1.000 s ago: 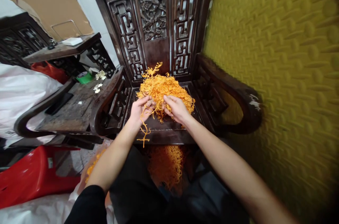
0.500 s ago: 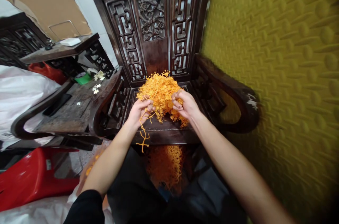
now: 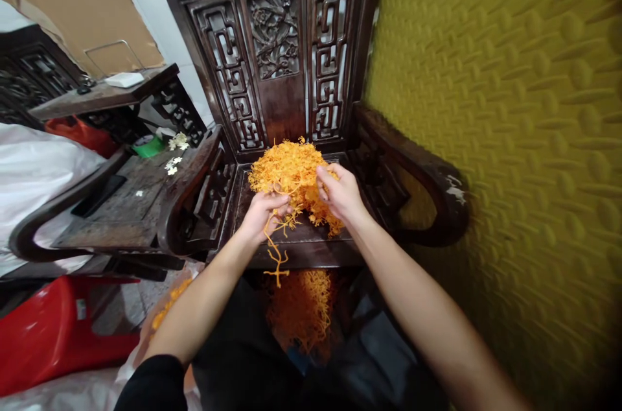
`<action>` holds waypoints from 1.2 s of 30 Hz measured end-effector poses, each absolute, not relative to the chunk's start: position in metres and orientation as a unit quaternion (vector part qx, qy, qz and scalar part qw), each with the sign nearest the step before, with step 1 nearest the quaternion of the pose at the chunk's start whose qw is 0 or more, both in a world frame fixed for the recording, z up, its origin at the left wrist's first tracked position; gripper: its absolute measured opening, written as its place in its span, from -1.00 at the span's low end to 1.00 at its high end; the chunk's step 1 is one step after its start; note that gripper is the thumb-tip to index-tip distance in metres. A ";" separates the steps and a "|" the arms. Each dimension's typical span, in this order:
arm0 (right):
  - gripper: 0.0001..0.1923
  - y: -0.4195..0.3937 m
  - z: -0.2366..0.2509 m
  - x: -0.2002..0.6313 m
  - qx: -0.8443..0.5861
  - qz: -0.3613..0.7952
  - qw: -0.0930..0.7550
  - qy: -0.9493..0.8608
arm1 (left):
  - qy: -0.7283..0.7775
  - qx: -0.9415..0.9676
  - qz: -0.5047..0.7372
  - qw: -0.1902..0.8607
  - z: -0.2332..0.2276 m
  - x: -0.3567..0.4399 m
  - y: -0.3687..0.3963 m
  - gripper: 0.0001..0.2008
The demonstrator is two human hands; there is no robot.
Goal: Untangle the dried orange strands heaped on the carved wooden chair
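A heap of orange, branching plastic-looking sprigs (image 3: 286, 164) lies on the seat of a dark carved wooden chair (image 3: 311, 258). At the heap's near left side, my left hand (image 3: 266, 211) is closed on an orange branching strand (image 3: 276, 254), whose forked end dangles below the fingers over the seat's front edge. My right hand (image 3: 339, 192) is at the heap's right side, its fingers pinched together. What those fingers hold, if anything, is too small to make out. More orange strands (image 3: 311, 307) fill a container below the seat, between the legs.
A yellow-green textured wall panel (image 3: 486, 106) stands close on the right. On the left are another wooden chair (image 3: 111, 223) with green tape (image 3: 148, 146) and white flower pieces (image 3: 177, 142), a red plastic stool (image 3: 43, 333) and a white sack (image 3: 43, 177).
My left hand has moved slightly right and down, and the dangling strand has shifted right with it. My right hand stays beside the heap, fingers still pinched. The view has shifted a little.
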State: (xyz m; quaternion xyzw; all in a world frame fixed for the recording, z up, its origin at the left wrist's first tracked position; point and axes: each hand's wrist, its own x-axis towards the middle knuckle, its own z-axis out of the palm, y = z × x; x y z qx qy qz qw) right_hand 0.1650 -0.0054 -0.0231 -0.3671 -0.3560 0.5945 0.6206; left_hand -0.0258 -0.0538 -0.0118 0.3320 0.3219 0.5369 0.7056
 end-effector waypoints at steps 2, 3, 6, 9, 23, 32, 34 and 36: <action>-0.66 0.008 -0.026 0.185 -0.403 0.564 0.657 -0.296 | 0.310 0.351 0.579 0.667 -0.004 -0.028 -0.057 -0.64; -0.70 0.015 -0.027 0.195 -0.420 0.555 0.664 -0.275 | 0.310 0.364 0.599 0.642 -0.001 -0.031 -0.058 -0.63; -0.77 0.022 -0.030 0.215 -0.473 0.557 0.629 -0.266 | 0.334 0.402 0.605 0.601 0.004 -0.044 -0.059 -0.63; -0.72 0.012 -0.030 0.211 -0.444 0.571 0.606 -0.331 | 0.358 0.431 0.555 0.615 0.000 -0.051 -0.058 -0.65; -0.56 -0.010 -0.023 0.176 -0.423 0.663 0.531 -0.316 | 0.408 0.478 0.424 0.652 -0.015 -0.043 -0.063 -0.62; -0.88 0.020 -0.023 0.230 -0.460 0.529 0.669 -0.247 | 0.413 0.479 0.395 0.666 0.001 -0.062 -0.070 -0.59; -0.86 0.011 -0.020 0.226 -0.434 0.550 0.645 -0.306 | 0.397 0.487 0.345 0.698 0.000 -0.070 -0.067 -0.64; -0.77 0.000 -0.018 0.216 -0.408 0.560 0.623 -0.362 | 0.387 0.495 0.280 0.726 -0.004 -0.077 -0.063 -0.67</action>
